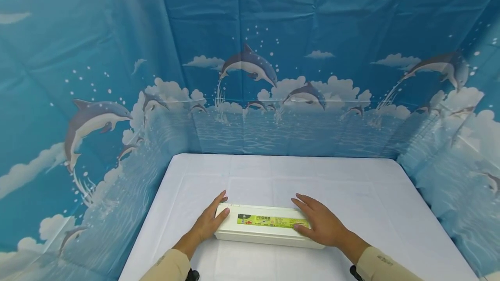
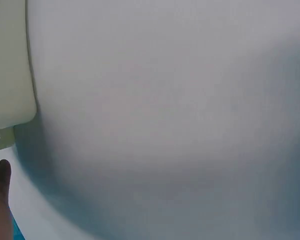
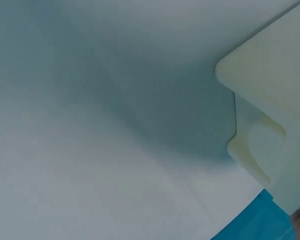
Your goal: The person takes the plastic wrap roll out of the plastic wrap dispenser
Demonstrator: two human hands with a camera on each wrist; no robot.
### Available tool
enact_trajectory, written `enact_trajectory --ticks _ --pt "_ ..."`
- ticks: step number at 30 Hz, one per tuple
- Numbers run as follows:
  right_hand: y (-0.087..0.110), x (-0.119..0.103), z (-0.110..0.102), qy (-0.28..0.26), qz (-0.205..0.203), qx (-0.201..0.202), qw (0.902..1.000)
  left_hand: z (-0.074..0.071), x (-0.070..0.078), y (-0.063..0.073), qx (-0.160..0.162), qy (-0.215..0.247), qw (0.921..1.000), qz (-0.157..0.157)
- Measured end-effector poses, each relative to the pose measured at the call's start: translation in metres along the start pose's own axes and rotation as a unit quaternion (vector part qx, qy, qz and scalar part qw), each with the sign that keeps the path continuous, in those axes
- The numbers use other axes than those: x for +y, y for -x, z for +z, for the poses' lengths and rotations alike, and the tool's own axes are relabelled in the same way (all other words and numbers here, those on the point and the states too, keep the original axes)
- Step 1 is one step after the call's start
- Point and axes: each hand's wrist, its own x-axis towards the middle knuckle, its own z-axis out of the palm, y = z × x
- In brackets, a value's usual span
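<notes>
A long cream cling film box (image 1: pixel 269 235) with a yellow-green label (image 1: pixel 263 220) lies lengthwise across the front part of the table. My left hand (image 1: pixel 207 224) is at its left end, fingers extended toward the far side and thumb over the lid's corner. At the right end, my right hand (image 1: pixel 322 224) reaches over the lid with fairly straight fingers, its thumb by the label. The left wrist view has the box's rounded end (image 2: pixel 10 65) at its left edge, with fingertips below. In the right wrist view, the other end (image 3: pixel 275 70) shows a recessed notch.
A white cloth (image 1: pixel 312 172) covers the table, with light creases. Blue curtains (image 1: pixel 273 129) printed with dolphins and clouds stand close behind the table and along both sides. Beige sleeves (image 1: pixel 169 266) and dark wrist straps show at the bottom.
</notes>
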Motion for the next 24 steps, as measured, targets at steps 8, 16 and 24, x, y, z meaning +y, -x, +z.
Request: enact_trajectory --ticks 8,16,24 --pt "0.004 -0.009 0.004 0.022 -0.008 -0.070 0.9973 0.016 -0.010 0.012 0.037 0.085 0.9955 0.020" --pt "0.002 -0.032 0.014 0.107 -0.009 -0.083 0.9908 0.024 -0.017 0.023 0.037 0.110 0.9931 -0.015" --pt "-0.011 -0.055 0.019 0.131 0.000 -0.083 0.9879 0.028 -0.018 0.026 0.036 0.125 0.9903 -0.050"
